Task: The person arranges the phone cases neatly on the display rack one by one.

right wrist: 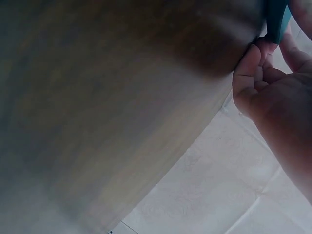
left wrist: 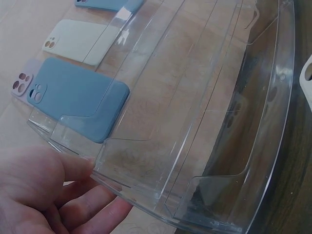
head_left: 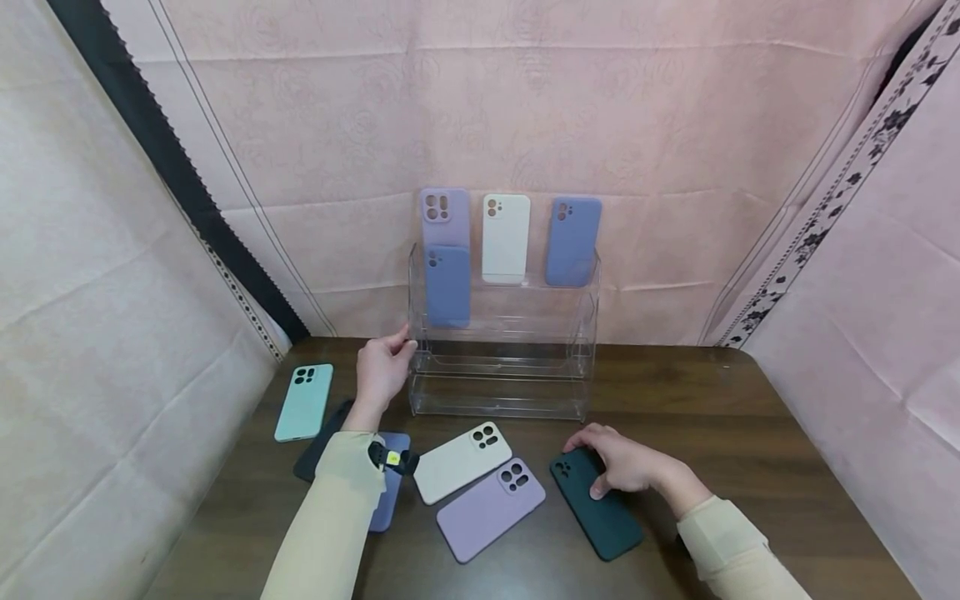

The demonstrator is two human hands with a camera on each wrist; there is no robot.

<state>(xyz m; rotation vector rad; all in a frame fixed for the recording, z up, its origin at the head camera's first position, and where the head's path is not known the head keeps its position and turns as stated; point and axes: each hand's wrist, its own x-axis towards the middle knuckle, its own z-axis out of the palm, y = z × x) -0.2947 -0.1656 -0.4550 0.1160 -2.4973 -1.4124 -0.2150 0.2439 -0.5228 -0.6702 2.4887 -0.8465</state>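
Note:
My left hand (head_left: 384, 367) pinches the left side panel of a clear tiered display stand (head_left: 498, 408), thumb on one face and fingers on the other in the left wrist view. The stand's upper tiers hold a lilac phone case (head_left: 447, 225), a white case (head_left: 506, 237) and a blue case (head_left: 573, 242). Another blue case (left wrist: 80, 97) leans in front of the lilac one. On the table at right, my right hand (head_left: 622, 461) grips a dark green phone case (head_left: 600, 517) by its upper edges. Only a corner of that case shows in the right wrist view.
On the brown table (head_left: 675, 392) lie a mint case (head_left: 304, 402), a white case (head_left: 461, 462) and a lilac case (head_left: 491, 510). A dark case (head_left: 311, 454) and a blue case (head_left: 386, 500) are partly under my left forearm. Pale cloth (head_left: 675, 125) surrounds the table.

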